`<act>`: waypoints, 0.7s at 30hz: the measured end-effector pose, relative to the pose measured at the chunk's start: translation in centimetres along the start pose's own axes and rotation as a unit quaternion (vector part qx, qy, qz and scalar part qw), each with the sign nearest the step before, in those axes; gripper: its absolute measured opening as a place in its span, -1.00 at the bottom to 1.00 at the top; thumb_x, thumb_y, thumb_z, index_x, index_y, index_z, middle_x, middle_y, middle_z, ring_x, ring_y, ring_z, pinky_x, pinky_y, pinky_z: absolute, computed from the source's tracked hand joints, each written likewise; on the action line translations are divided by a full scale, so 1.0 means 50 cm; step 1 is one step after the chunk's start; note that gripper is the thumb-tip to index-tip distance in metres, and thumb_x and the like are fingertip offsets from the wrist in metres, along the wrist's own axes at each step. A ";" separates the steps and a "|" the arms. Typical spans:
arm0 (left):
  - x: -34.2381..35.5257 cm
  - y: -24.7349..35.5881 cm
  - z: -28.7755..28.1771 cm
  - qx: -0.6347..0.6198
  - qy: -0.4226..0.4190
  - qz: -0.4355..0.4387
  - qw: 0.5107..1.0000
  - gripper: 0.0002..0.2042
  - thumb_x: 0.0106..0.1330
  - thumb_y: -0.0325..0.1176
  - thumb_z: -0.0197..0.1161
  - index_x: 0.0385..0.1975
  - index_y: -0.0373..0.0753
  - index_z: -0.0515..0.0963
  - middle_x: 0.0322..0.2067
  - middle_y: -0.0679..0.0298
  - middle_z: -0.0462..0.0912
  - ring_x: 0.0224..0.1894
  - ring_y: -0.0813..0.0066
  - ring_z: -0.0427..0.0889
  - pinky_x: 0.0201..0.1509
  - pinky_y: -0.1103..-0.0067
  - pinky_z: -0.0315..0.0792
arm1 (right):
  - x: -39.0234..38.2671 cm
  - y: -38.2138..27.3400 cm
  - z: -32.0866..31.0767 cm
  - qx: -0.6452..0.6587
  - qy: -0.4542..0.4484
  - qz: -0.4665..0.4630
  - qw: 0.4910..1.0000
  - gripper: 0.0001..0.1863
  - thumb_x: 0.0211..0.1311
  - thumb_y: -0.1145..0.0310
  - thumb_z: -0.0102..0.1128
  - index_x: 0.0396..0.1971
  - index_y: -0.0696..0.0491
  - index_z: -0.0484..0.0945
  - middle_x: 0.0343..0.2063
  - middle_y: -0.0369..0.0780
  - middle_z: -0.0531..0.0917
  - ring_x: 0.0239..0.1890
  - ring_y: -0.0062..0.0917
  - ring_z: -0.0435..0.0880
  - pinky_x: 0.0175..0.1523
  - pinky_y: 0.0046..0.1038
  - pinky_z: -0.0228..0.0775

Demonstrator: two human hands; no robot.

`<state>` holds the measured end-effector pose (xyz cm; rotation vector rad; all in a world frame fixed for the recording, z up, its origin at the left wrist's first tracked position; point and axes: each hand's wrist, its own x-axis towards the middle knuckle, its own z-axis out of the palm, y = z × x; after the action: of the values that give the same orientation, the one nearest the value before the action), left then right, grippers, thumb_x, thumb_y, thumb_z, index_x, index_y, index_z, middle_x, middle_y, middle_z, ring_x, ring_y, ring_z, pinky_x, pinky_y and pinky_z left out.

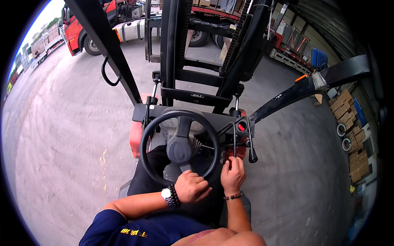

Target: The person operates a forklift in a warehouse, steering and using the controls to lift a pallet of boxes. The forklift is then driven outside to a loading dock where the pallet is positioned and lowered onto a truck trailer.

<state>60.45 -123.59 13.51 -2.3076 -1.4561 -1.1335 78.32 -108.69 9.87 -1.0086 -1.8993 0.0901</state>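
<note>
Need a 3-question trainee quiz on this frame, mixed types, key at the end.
1. Multiple choice: which wrist wears the watch?
A) left
B) right
C) both

2. True or false: the red truck cab shows to the left of the mast.

3. Fill in the blank: the right hand is close to the black ____ that stand to the right of the steering wheel.

Key:
1. A
2. True
3. levers
</note>
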 end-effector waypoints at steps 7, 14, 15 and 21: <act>-0.020 -0.002 -0.069 -0.015 -0.020 -0.001 1.000 -0.66 0.35 -0.17 0.56 -0.50 -0.08 0.49 -0.56 0.33 0.51 -0.49 0.26 0.59 -0.29 0.32 0.38 | -0.004 -0.076 -0.006 -0.002 0.002 -0.002 1.000 -0.77 0.43 0.43 0.36 0.02 0.12 0.73 0.00 -0.01 0.77 -0.02 0.06 0.78 0.04 -0.03 0.67; -0.069 -0.055 -0.066 -0.023 -0.025 -0.009 0.999 -0.66 0.35 -0.17 0.56 -0.50 -0.08 0.49 -0.56 0.33 0.51 -0.48 0.25 0.61 -0.29 0.32 0.40 | 0.046 -0.091 0.056 0.004 0.003 -0.019 1.000 -0.79 0.44 0.42 0.37 -0.01 0.13 0.75 0.00 0.00 0.79 0.00 0.06 0.79 0.08 -0.02 0.66; -0.071 -0.068 -0.062 -0.023 -0.022 -0.007 0.999 -0.66 0.35 -0.17 0.56 -0.50 -0.08 0.49 -0.56 0.33 0.51 -0.48 0.25 0.60 -0.29 0.32 0.39 | 0.052 -0.089 0.071 -0.003 0.014 -0.025 1.000 -0.80 0.43 0.41 0.38 -0.03 0.13 0.75 -0.02 0.00 0.79 -0.02 0.05 0.79 0.05 -0.02 0.67; -0.055 -0.146 -0.037 -0.021 -0.006 0.003 1.000 -0.65 0.34 -0.17 0.57 -0.52 -0.07 0.48 -0.56 0.34 0.50 -0.50 0.27 0.57 -0.30 0.32 0.36 | 0.041 -0.081 0.143 -0.015 0.019 -0.013 1.000 -0.79 0.42 0.43 0.37 -0.01 0.11 0.75 -0.01 0.00 0.79 -0.06 0.05 0.80 0.01 -0.01 0.68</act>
<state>52.80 -122.79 11.22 -2.3494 -1.4422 -1.1597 69.96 -107.57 9.24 -0.9973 -1.8830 0.0271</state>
